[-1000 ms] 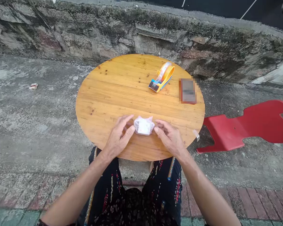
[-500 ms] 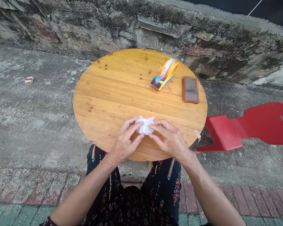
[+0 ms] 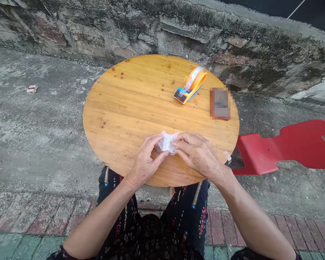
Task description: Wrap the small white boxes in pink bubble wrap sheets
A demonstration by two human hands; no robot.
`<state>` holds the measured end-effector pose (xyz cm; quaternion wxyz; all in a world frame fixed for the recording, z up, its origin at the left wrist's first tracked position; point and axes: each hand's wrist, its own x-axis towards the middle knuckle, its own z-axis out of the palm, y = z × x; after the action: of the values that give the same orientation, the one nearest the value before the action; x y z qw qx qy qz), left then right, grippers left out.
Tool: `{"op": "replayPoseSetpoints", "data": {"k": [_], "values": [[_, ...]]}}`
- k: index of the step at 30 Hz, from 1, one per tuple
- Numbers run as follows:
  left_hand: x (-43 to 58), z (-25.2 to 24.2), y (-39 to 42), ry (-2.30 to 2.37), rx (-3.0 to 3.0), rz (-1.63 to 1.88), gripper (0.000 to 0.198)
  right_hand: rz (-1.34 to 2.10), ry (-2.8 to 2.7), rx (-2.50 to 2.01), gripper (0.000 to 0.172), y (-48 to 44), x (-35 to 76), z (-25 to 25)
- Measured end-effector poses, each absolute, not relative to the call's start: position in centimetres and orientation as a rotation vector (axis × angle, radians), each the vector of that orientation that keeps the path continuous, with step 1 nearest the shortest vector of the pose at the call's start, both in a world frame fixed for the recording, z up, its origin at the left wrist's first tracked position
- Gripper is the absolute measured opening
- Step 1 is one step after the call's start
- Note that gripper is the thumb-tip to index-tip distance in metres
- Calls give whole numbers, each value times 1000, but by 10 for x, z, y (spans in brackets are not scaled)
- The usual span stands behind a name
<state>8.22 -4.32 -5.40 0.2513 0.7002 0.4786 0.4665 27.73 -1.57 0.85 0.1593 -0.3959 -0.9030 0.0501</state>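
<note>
A small packet wrapped in whitish, translucent plastic (image 3: pixel 167 141) lies near the front edge of the round wooden table (image 3: pixel 130 108). What is inside the wrapping cannot be made out. My left hand (image 3: pixel 148 155) grips its left side, thumb at the near edge and fingers along the far side. On the right, my right hand (image 3: pixel 196 151) pinches the packet's right part between thumb and fingers. Farther back on the table stands a yellow and blue tape dispenser (image 3: pixel 191 86) with a roll of clear tape, beyond both hands.
A blurred, red-edged flat object (image 3: pixel 220 104) lies at the table's right side. A strip of tape (image 3: pixel 228 157) hangs from the right edge. A red plastic chair (image 3: pixel 271 151) stands to the right, a stone wall (image 3: pixel 178 29) behind. A small box (image 3: pixel 32 89) lies on the ground.
My right hand has closed in, its fingers now pinched together on the packet's right part. The packet has shifted slightly and its far side looks flatter. My left hand has stayed at its side.
</note>
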Motion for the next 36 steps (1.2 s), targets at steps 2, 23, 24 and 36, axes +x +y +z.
{"op": "replayPoseSetpoints", "data": {"k": [2,23,24,36], "values": [[83,-55,-43,1294,1906,1275,40,150,-2606,-1116,16,-14,275,9],[78,-54,-42,1259,1908,1214,50,134,-2690,-1081,20,-12,279,13],[78,-54,-42,1258,1916,1219,50,110,-2714,-1061,19,-12,279,14],[79,-53,-42,1234,1914,1247,49,260,-2591,-1141,18,-16,272,8]]}}
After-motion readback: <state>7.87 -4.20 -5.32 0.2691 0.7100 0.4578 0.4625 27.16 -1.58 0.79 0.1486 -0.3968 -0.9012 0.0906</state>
